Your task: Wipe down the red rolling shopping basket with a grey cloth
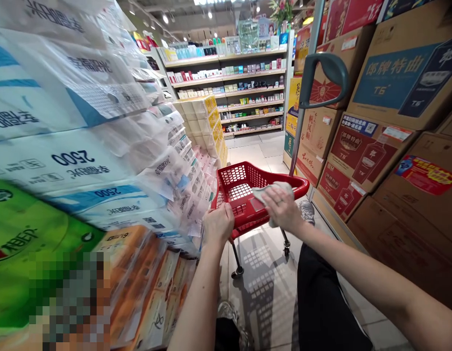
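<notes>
A red plastic shopping basket on wheels [236,181] stands on the tiled floor in front of me. My left hand [218,223] is closed round its near rim. My right hand [282,207] presses a pale grey cloth [270,189] against the basket's right rim, fingers curled over the cloth. The basket's grey pull handle [326,73] rises on a pole at its right side. My dark trouser leg and one shoe show below.
Stacks of plastic-wrapped tissue packs [87,146] crowd the left. Piled cardboard boxes [390,136] line the right. Store shelves [229,83] with small goods stand at the aisle's far end. The tiled floor [262,273] runs between.
</notes>
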Available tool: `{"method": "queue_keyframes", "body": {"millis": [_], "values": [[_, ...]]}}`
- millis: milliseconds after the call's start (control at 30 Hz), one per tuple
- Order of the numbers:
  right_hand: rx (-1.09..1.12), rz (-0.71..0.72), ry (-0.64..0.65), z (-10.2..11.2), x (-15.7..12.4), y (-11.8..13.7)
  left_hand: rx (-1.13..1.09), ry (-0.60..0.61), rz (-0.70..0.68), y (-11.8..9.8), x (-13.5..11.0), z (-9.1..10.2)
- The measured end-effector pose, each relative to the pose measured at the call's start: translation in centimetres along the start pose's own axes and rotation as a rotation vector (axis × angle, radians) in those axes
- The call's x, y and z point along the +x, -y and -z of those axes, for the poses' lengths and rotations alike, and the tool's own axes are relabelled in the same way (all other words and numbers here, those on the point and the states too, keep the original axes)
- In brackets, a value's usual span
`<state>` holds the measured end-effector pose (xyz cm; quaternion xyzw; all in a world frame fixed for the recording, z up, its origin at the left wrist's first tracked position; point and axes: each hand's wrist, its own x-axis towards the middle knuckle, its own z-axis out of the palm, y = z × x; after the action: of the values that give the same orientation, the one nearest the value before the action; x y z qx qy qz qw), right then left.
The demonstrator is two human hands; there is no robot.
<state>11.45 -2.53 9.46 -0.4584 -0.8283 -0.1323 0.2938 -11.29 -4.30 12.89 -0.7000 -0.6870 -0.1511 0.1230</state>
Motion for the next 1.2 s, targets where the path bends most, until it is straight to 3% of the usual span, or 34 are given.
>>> {"method": "queue_keyframes", "body": {"millis": [100,167,333,467,567,733,867,1000,1100,1200], "values": [[-0.019,-0.145,0.001,0.7,-1.1,-4.1,-0.011,0.017,-0.008,0.7,0.0,-0.1],[-0.006,-0.175,0.025,1.1,-1.2,-5.0,-0.043,0.006,0.019,0.9,-0.4,0.0],[0.031,-0.285,-0.072,0.9,-0.7,-1.5,-0.203,-0.076,0.140,0.5,-1.8,0.4],[0.072,-0.289,-0.154,0.9,-1.0,1.3,-0.261,-0.106,0.159,0.3,-2.7,0.9],[0.100,-0.260,-0.093,1.2,-0.6,1.3,-0.225,-0.098,0.178,0.1,-3.2,1.2],[0.094,-0.240,0.124,1.6,1.4,0.5,-0.207,-0.097,0.180,-0.7,-4.0,1.7],[0.106,-0.228,0.126,1.7,1.6,0.3,-0.309,-0.140,0.075,-0.7,-5.3,1.9],[0.111,-0.179,0.095,1.6,0.8,-0.1,-0.404,-0.260,0.007,2.3,-8.8,1.5],[0.117,-0.156,0.077,1.5,0.4,-0.4,-0.268,-0.322,0.191,6.5,-12.4,1.7],[0.121,-0.158,0.060,1.2,0.3,-0.2,-0.053,-0.306,0.438,11.4,-15.7,3.0]]}}
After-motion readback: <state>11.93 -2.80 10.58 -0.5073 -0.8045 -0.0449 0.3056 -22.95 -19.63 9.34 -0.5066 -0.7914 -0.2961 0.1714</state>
